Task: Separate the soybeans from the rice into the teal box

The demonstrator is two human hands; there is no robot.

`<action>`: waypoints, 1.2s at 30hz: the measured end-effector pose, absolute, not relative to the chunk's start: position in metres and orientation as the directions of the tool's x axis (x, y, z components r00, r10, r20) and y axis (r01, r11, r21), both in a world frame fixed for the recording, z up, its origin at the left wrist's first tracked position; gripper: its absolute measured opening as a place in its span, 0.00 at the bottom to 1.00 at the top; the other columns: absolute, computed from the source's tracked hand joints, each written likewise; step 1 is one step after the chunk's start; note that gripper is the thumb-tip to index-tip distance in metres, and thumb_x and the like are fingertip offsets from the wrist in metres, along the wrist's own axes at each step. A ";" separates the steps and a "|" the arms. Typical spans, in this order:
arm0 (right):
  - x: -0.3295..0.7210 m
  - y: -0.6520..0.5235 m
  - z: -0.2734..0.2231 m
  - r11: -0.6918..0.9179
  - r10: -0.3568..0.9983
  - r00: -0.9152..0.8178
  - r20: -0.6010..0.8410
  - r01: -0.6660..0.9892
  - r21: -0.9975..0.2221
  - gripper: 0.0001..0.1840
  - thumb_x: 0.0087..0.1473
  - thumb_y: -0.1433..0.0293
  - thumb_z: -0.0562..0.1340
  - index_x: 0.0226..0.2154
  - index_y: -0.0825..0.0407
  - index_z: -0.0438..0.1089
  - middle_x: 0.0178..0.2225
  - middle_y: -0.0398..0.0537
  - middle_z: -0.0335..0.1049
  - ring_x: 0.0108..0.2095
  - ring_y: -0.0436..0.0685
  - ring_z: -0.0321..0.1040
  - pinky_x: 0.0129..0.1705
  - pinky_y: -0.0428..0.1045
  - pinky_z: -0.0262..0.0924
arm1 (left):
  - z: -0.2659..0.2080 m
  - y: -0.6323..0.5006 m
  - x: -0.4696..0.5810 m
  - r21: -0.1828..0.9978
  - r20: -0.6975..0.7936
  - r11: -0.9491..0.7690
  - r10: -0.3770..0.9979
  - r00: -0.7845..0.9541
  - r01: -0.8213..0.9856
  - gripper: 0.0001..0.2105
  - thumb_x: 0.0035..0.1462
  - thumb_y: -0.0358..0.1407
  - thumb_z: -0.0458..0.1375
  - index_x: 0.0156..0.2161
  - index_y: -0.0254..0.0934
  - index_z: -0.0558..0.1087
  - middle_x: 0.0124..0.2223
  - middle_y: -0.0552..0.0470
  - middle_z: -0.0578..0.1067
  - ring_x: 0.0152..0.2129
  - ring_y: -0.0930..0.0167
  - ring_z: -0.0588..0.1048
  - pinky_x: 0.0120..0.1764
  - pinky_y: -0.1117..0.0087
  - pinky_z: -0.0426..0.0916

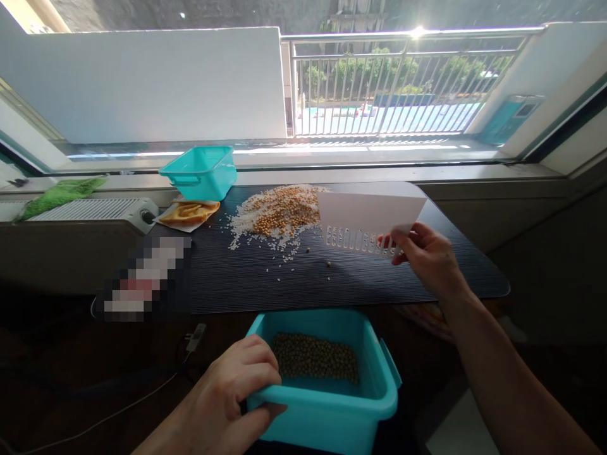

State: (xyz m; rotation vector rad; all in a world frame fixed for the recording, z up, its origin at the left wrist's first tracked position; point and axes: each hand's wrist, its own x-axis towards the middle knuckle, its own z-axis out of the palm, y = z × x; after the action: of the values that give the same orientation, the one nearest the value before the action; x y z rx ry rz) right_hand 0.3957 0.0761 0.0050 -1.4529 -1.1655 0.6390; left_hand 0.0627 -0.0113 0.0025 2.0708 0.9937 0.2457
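My left hand [241, 385] grips the near left rim of a turquoise plastic bin [327, 411], held just below the table's front edge. Small greenish-brown beans [315, 357] cover part of its bottom. My right hand [422, 253] pinches a white sheet with a row of slots [370, 212] along its lower edge, raised over the table. To the left of that sheet lies a spread pile of yellow soybeans [284, 212] mixed with white rice-like grains [241, 218]; the sheet hides its right end. A few stray beans and grains lie nearer the front edge.
The dark table [227, 284] stands against a window sill. At its back left are another turquoise bin [203, 174] and a yellow-brown packet [190, 213]. A blurred-out object [145, 278] lies at the left end. A radiator [95, 208] with a green cloth [64, 193] stands beyond; a cable hangs below.
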 end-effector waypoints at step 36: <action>0.329 0.102 0.008 0.163 0.956 0.210 0.203 0.194 -0.967 0.13 0.50 0.59 0.65 0.31 0.52 0.70 0.28 0.46 0.74 0.26 0.50 0.69 0.22 0.43 0.67 | 0.011 -0.015 0.024 0.728 -0.217 -0.241 0.806 0.550 0.641 0.08 0.53 0.22 0.53 0.29 0.37 0.67 0.37 0.54 0.69 0.38 0.72 0.69 0.42 0.73 0.65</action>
State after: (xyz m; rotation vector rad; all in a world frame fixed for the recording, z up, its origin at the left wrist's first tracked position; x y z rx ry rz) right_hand 0.3286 0.1016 0.0077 -1.2944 -1.2423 0.8152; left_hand 0.0241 -0.0152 0.0108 1.9708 1.1690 0.2565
